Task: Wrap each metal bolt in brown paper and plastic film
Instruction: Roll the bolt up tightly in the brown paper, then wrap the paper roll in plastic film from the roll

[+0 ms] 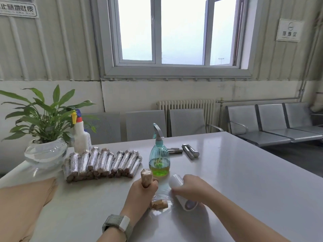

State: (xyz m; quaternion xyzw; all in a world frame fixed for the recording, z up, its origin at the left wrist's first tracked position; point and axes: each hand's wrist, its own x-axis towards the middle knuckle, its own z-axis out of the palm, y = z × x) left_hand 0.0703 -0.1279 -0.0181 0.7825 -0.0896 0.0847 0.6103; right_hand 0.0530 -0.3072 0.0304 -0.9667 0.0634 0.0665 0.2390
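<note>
1. The grey table (244, 180) fills the lower half of the view, with metal bench seats (272, 124) and a radiator (187, 106) behind it under a window (174, 32).
2. A sheet of brown paper (22, 203) lies at the near left edge of the table.
3. A potted plant (43, 119) in a clear glass bowl stands at the far left, with a white spray bottle (81, 137) just beside it.
4. A row of wrapped bolts (103, 163), brown paper under shiny film, lies packed side by side in front of the white bottle.
5. A blue spray bottle (159, 158) holding green liquid stands mid-table, just beyond the hands.
6. Bare metal bolts (189, 151) lie to its right, further back.
7. The right hand (190, 186) is curled over a white roll of plastic film (181, 194), which lies on the table with clear film stretched toward the left.
8. The left hand (141, 193), a watch (120, 224) on its wrist, grips a paper-wrapped bolt (146, 178), both ends protruding, the near end on the film.
</note>
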